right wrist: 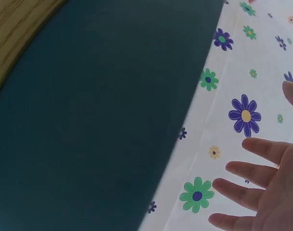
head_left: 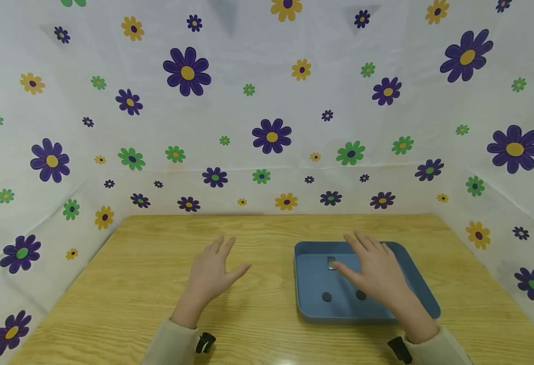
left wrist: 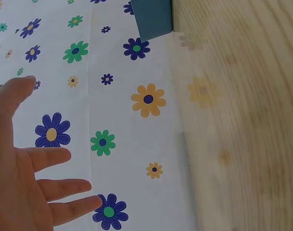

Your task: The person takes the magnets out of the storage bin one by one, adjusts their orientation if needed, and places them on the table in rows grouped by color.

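Observation:
My left hand (head_left: 211, 275) hovers over the wooden table, left of a blue tray (head_left: 312, 319), with fingers spread and nothing held. The same hand (left wrist: 26, 187) shows at the lower left of the left wrist view, fingers extended and apart. Over the tray is my right hand (head_left: 378, 266), its fingers straight and its palm bare. In the right wrist view that hand (right wrist: 276, 187) appears at the right edge beside the dark tray wall (right wrist: 98, 106). Inside the tray lie a small metallic rectangular piece (head_left: 331, 262), a dark round piece (head_left: 327, 296) and a second dark piece (head_left: 361, 294) partly behind my right hand.
The wooden table (head_left: 157, 253) extends to a white flowered cloth (head_left: 230, 111) that rises behind it and on both sides. A black strap (head_left: 206, 342) is on the left wrist and another black strap (head_left: 400, 350) on the right.

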The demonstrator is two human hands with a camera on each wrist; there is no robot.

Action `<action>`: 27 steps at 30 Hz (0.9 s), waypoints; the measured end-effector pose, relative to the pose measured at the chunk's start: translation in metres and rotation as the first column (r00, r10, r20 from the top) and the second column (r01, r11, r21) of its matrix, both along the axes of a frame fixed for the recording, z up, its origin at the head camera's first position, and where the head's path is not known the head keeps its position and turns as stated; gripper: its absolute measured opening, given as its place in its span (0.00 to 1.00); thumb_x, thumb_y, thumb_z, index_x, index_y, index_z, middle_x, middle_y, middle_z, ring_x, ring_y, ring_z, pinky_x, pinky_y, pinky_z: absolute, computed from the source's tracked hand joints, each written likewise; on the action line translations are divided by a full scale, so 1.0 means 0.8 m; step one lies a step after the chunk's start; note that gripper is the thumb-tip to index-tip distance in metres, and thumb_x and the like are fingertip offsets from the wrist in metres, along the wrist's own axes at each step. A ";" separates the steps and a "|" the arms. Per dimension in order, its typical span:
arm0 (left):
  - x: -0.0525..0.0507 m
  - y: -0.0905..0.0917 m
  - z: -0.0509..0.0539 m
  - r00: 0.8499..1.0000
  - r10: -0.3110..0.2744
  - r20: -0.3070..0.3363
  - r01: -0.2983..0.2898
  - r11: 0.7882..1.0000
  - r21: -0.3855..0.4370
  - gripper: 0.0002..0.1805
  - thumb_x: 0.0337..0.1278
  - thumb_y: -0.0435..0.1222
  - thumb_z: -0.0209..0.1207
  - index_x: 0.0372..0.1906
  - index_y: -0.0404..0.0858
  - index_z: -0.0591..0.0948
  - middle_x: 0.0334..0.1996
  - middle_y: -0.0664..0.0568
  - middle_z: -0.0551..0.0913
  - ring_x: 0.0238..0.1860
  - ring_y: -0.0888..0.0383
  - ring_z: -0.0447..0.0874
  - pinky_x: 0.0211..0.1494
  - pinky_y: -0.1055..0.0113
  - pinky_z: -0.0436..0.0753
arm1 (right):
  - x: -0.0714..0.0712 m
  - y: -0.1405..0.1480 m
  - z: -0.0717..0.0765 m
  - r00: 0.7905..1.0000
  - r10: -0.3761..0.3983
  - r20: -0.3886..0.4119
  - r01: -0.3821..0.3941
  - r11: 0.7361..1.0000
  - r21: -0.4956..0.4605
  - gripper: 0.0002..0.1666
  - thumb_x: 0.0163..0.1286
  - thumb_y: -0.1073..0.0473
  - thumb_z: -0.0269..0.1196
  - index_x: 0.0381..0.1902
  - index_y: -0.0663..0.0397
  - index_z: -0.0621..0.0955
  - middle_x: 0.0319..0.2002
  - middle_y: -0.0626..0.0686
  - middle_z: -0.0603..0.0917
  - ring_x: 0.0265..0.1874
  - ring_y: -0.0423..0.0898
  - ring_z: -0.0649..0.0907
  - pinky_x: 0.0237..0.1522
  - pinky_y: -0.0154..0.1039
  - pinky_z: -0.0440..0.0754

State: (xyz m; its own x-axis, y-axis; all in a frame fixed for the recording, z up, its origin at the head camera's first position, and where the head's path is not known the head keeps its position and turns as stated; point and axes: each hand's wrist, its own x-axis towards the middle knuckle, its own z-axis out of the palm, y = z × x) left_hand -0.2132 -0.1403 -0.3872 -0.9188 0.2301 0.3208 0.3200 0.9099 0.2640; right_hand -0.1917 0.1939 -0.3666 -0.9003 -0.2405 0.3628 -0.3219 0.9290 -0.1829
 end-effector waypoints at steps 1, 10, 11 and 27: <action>0.000 0.000 0.000 1.000 0.004 0.001 -0.004 1.000 -0.004 0.42 0.48 0.64 0.48 0.63 0.39 0.64 0.60 0.38 0.63 0.57 0.40 0.64 0.50 0.44 0.68 | 0.000 0.000 -0.001 1.000 0.002 -0.010 -0.002 1.000 0.000 0.43 0.56 0.35 0.56 0.60 0.59 0.67 0.60 0.65 0.63 0.56 0.63 0.64 0.52 0.63 0.59; 0.001 0.002 0.000 1.000 0.030 0.009 -0.030 0.999 -0.017 0.34 0.52 0.57 0.52 0.55 0.34 0.72 0.51 0.41 0.74 0.51 0.45 0.71 0.44 0.52 0.74 | -0.002 0.002 -0.005 0.996 0.019 -0.085 -0.020 1.000 -0.007 0.35 0.53 0.45 0.63 0.54 0.62 0.73 0.50 0.65 0.73 0.46 0.62 0.73 0.42 0.57 0.71; 0.001 0.002 0.000 1.000 0.030 0.005 -0.030 0.999 -0.013 0.33 0.52 0.56 0.53 0.54 0.34 0.73 0.50 0.42 0.74 0.50 0.45 0.72 0.43 0.52 0.75 | -0.002 0.002 -0.004 0.996 0.019 -0.086 -0.020 1.000 -0.009 0.35 0.53 0.46 0.64 0.53 0.62 0.73 0.50 0.65 0.73 0.46 0.62 0.74 0.42 0.57 0.71; 0.001 0.003 0.000 1.000 0.020 0.013 -0.020 1.000 0.002 0.32 0.52 0.55 0.54 0.53 0.34 0.74 0.49 0.43 0.75 0.48 0.46 0.74 0.38 0.54 0.77 | -0.001 0.016 -0.005 0.998 -0.027 -0.049 0.026 0.999 -0.028 0.32 0.52 0.49 0.65 0.51 0.62 0.74 0.48 0.64 0.75 0.42 0.62 0.75 0.38 0.55 0.73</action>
